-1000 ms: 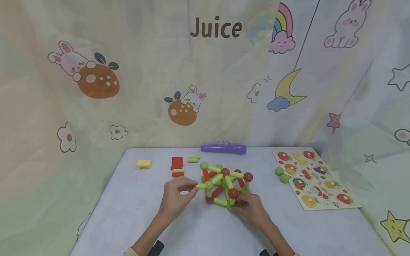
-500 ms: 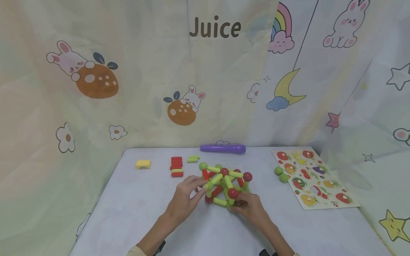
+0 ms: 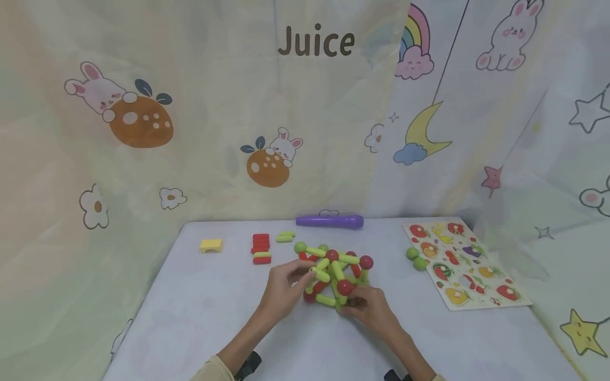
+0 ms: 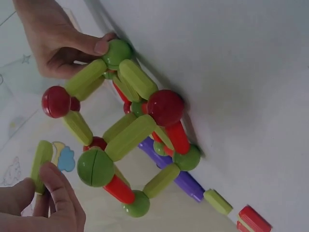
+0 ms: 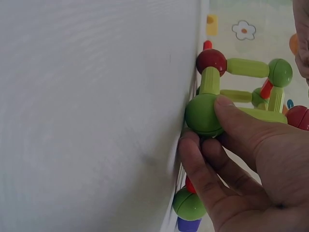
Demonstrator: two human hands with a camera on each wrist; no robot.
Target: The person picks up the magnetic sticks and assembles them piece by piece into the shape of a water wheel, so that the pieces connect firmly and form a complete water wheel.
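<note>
A frame of yellow-green and red rods joined by green and red balls (image 3: 333, 272) stands mid-table. My left hand (image 3: 307, 272) pinches a loose yellow-green rod (image 3: 320, 274) against the frame's near left side. In the left wrist view the same rod (image 4: 41, 162) sits between the thumb and fingers of the left hand (image 4: 41, 186), just beside a green ball (image 4: 95, 167). My right hand (image 3: 355, 304) grips a green ball (image 5: 203, 115) at the frame's near bottom corner, on the table. That ball (image 4: 117, 52) shows in the left wrist view too.
On the white table (image 3: 200, 317) lie a purple cylinder (image 3: 329, 221) at the back, a yellow block (image 3: 211, 245), stacked red rods (image 3: 260, 243), a loose green rod (image 3: 286, 236), two green balls (image 3: 415, 258) and a fruit puzzle board (image 3: 464, 270) on the right. Printed curtains hang behind.
My left hand has carried the yellow-green rod to the right, from the frame's left edge in over its near side. The right hand has stayed on the bottom ball.
</note>
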